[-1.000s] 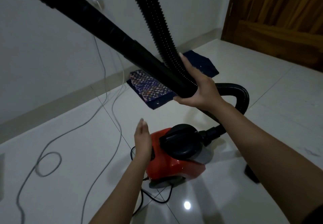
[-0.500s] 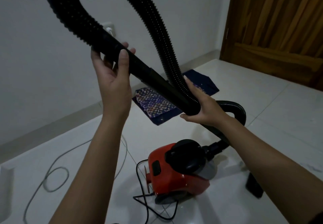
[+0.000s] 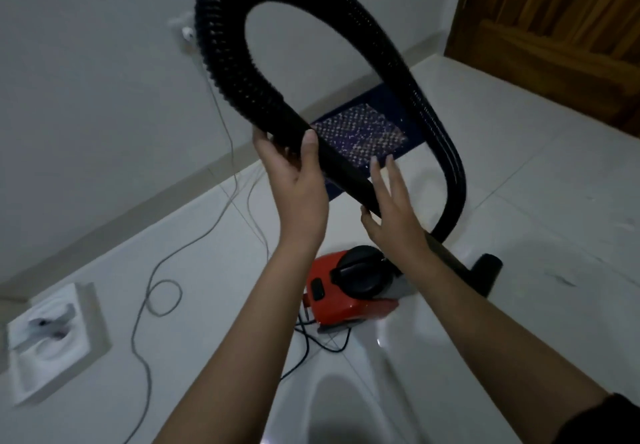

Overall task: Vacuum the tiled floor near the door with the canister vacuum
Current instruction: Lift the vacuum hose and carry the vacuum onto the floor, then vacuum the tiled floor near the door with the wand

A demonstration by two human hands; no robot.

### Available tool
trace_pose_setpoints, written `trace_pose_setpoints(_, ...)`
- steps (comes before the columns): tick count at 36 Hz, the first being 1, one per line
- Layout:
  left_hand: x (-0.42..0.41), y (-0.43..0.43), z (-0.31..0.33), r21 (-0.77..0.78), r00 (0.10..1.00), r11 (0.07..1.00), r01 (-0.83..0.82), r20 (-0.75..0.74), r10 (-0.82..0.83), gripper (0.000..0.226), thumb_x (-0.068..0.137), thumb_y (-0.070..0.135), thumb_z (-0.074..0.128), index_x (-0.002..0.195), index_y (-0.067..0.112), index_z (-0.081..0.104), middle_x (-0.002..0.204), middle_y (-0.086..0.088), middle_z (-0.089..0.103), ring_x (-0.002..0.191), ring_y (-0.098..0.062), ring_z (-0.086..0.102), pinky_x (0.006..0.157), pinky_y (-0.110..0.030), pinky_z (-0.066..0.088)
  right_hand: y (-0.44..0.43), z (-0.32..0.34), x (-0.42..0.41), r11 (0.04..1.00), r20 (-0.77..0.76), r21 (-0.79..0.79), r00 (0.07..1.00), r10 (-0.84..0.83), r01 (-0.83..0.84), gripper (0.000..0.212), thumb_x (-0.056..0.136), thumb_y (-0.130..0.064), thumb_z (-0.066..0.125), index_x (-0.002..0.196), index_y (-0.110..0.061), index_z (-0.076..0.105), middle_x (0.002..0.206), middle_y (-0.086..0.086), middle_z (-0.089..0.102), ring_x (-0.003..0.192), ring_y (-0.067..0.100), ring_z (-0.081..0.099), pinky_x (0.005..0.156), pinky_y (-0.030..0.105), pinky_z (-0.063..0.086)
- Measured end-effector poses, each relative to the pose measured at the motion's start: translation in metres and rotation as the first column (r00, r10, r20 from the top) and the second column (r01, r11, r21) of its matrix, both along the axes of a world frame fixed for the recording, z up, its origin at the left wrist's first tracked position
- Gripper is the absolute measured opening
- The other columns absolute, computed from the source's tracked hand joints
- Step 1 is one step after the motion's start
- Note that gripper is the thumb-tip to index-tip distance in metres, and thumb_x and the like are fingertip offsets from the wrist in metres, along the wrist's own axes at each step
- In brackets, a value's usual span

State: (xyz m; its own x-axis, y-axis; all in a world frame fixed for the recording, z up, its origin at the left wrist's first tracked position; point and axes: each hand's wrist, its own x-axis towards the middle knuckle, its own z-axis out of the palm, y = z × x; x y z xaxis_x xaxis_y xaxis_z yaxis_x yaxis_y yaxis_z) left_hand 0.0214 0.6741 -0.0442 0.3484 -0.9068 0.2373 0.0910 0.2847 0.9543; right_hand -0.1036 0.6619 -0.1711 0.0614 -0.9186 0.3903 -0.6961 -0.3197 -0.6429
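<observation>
Left hand: the left hand (image 3: 298, 184) is raised and grips the smooth black tube (image 3: 337, 166) just below where the ribbed hose (image 3: 221, 69) joins it. Its fingers are curled behind the tube and the thumb lies across the front, the same hold as half a second ago.
Right hand: the right hand (image 3: 394, 215) has let go. It was wrapped round the tube's lower end; now its fingers (image 3: 391, 173) are straight and spread, and the tube end lies against them ungripped.
Hose: it arches in a tall loop toward 12 o'clock and comes down on the 3 o'clock side to the canister. The whole loop is now inside the view, where before its top was cut off.
Canister vacuum: the red canister vacuum (image 3: 343, 291) sits on the tiled floor (image 3: 519, 184) at 6 o'clock from the hands, in the same place as before, with its black cord (image 3: 304, 339) trailing toward 7 o'clock.
Door: the wooden door (image 3: 561, 28) is at 1 o'clock.
Mat: a blue patterned mat (image 3: 360, 132) lies by the wall at 12 o'clock from the canister.
Cable: a grey cable (image 3: 149, 305) loops over the floor at 9 o'clock.
</observation>
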Motion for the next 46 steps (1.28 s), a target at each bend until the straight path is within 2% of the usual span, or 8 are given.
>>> trace_pose_setpoints(4,-0.01,0.005,0.026,0.142,1.0,0.989,0.025,-0.021,-0.023,0.057,0.096,0.006,0.052,0.144,0.017,0.023,0.124,0.005,0.05,0.124,-0.018,0.052,0.103,-0.025,0.044,0.013,0.037,0.017,0.999,0.162,0.051,0.987,0.007,-0.015,0.064,0.092,0.002,0.053,0.15,-0.008,0.028,0.132,0.017,0.053,0.123,0.029,0.051,0.104,0.039,0.044)
trace_pose_setpoints(12,0.018,0.03,0.089,0.182,0.995,0.98,-0.077,0.071,0.065,0.079,0.086,-0.007,0.063,0.149,0.01,0.018,0.132,0.014,0.041,0.112,0.016,0.049,0.086,-0.003,0.043,0.031,0.075,0.006,0.925,0.142,0.371,0.989,0.034,-0.085,0.055,0.089,0.005,0.057,0.141,-0.008,0.043,0.123,0.013,0.057,0.116,0.026,0.054,0.102,0.034,0.042)
trace_pose_setpoints(17,0.046,0.044,0.107,0.113,0.915,0.989,-0.096,0.402,0.043,0.079,0.09,0.011,0.064,0.151,0.011,0.016,0.155,-0.006,0.025,0.144,-0.011,0.026,0.119,-0.035,0.026,0.039,0.08,0.009,0.878,0.142,0.461,0.987,0.073,-0.131,0.056,0.087,0.01,0.054,0.138,-0.011,0.045,0.122,0.012,0.058,0.112,0.026,0.057,0.102,0.042,0.045)
trace_pose_setpoints(21,0.069,0.044,0.115,0.049,0.586,0.999,-0.024,0.81,-0.026,0.07,0.091,0.011,0.063,0.148,-0.001,0.023,0.158,-0.019,0.016,0.147,-0.021,0.009,0.122,-0.03,0.012,0.045,0.077,0.013,0.843,0.118,0.508,0.984,0.136,-0.178,0.059,0.085,0.012,0.055,0.138,-0.011,0.045,0.124,0.012,0.057,0.116,0.026,0.055,0.104,0.037,0.042)
trace_pose_setpoints(25,0.087,0.044,0.107,0.065,0.032,0.995,0.082,0.997,-0.068,0.047,0.092,0.027,0.061,0.13,0.0,0.055,0.149,-0.02,0.038,0.144,-0.037,0.017,0.116,-0.056,0.021,0.049,0.079,0.012,0.806,0.117,0.554,0.978,0.175,-0.21,0.059,0.084,0.014,0.054,0.138,-0.01,0.045,0.123,0.013,0.058,0.117,0.025,0.053,0.1,0.029,0.038)
trace_pose_setpoints(33,0.075,0.037,0.129,0.462,-0.596,0.885,0.063,0.728,-0.338,0.046,0.087,0.044,0.061,0.126,0.017,0.06,0.115,-0.007,0.067,0.124,-0.029,0.052,0.116,-0.039,0.022,0.058,0.084,0.001,0.691,0.105,0.664,0.951,0.292,-0.285,0.059,0.086,0.009,0.054,0.138,-0.017,0.046,0.128,0.008,0.057,0.118,0.024,0.055,0.098,0.034,0.045)
trace_pose_setpoints(35,0.062,0.032,0.129,0.56,-0.694,0.828,0.011,0.601,-0.397,0.037,0.093,0.046,0.052,0.119,0.022,0.06,0.107,0.001,0.066,0.102,-0.021,0.061,0.091,-0.029,0.036,0.066,0.086,0.001,0.683,0.069,0.683,0.953,0.294,-0.26,0.056,0.087,0.006,0.055,0.138,-0.018,0.046,0.126,0.007,0.059,0.115,0.024,0.057,0.095,0.036,0.047)
trace_pose_setpoints(46,0.017,0.058,0.103,0.626,-0.509,0.78,-0.024,0.664,-0.548,0.029,0.089,0.046,0.05,0.101,0.024,0.065,0.096,0.001,0.068,0.088,-0.018,0.064,0.072,-0.026,0.032,0.13,0.087,-0.022,0.693,0.227,0.705,0.974,-0.019,-0.151,0.057,0.098,-0.003,0.047,0.151,-0.012,0.028,0.16,0.012,0.018,0.15,0.027,0.008,0.121,0.039,0.011)
